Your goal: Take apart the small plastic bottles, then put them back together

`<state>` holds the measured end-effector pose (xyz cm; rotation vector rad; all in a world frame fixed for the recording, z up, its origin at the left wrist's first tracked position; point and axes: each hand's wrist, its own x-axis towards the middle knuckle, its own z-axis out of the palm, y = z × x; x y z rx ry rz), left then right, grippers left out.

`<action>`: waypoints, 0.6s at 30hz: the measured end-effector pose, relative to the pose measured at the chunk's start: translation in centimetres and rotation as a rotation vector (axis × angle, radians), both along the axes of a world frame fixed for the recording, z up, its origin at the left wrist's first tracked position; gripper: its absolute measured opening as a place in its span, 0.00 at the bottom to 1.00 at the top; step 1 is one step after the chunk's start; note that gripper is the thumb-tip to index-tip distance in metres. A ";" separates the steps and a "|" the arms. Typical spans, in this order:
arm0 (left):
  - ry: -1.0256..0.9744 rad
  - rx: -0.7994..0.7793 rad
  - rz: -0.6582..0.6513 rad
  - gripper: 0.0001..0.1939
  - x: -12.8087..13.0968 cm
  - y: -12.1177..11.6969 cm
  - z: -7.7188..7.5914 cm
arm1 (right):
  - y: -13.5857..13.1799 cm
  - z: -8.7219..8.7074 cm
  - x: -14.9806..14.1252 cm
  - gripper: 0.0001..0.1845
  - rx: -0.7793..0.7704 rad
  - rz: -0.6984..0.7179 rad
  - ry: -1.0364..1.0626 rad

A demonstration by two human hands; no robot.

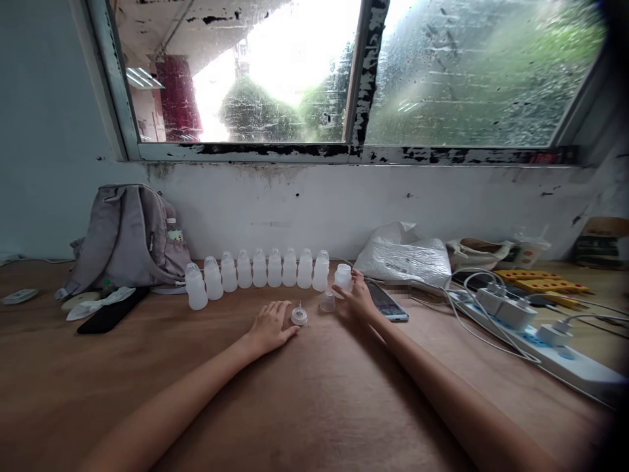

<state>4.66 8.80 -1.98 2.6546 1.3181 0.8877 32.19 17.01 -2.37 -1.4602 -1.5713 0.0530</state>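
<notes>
My right hand (358, 299) has its fingers around an uncapped, frosted white baby bottle (343, 278) that stands upright at the right end of a row. Just left of that hand a clear dome cap (327, 302) rests on the table. My left hand (269, 326) lies on the tabletop with its fingers apart, holding nothing. Close to its fingertips sits a bottle nipple with its collar ring (299, 316), tip up. Behind my hands several capped baby bottles (259, 269) stand in a line.
A grey backpack (125, 239) leans at the back left, with a black flat object (113, 311) before it. On the right are a phone (388, 303), a plastic bag (405, 255) and a power strip (550, 347) with cables. The wall and window close off the back.
</notes>
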 end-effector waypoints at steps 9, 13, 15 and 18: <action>-0.080 0.019 -0.143 0.20 1.2 3.2 -0.2 | -3.2 4.1 -4.6 0.17 0.259 0.120 -0.212; -0.090 0.146 -0.042 0.18 1.0 3.1 -0.4 | -5.9 3.2 -8.4 0.11 0.085 0.340 -0.421; -0.070 0.205 0.001 0.16 1.0 2.9 -0.6 | -7.0 2.3 -9.9 0.11 0.053 0.362 -0.494; -0.027 0.255 0.007 0.13 1.0 2.6 -0.8 | -7.9 1.4 -11.0 0.10 0.024 0.344 -0.526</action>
